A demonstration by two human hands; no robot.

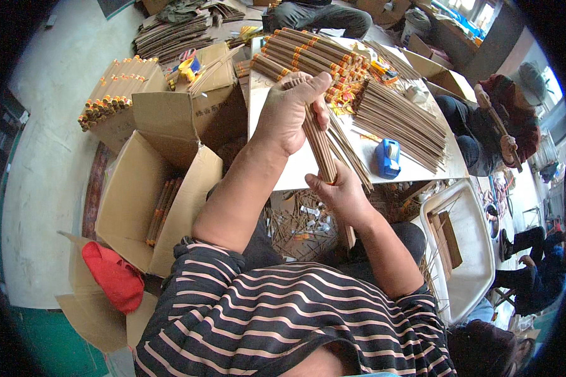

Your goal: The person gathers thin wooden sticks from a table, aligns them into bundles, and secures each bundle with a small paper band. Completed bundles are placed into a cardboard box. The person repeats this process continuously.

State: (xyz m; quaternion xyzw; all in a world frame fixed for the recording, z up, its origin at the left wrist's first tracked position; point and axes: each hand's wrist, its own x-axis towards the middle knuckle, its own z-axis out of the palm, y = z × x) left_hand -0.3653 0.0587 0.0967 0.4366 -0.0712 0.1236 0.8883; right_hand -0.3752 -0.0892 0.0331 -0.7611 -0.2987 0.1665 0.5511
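A bundle of thin brown incense sticks (319,147) slants between my two hands over the near edge of the white table (286,178). My left hand (289,113) is closed round its upper part, thumb on top. Lower down, my right hand (343,195) grips the near end. Just right of the bundle, a few loose sticks lie on the table. Further right are a large pile of loose sticks (399,119) and a blue tape dispenser (388,160). Beyond my left hand, finished bundles with orange and yellow bands (308,56) are stacked.
Left of the table stands an open cardboard box (119,195) with several bundles (163,210) inside. A red cloth item (113,276) hangs on another box. A white tub (478,251) is at my right. Other people sit at the right (509,119) and across the table (324,19).
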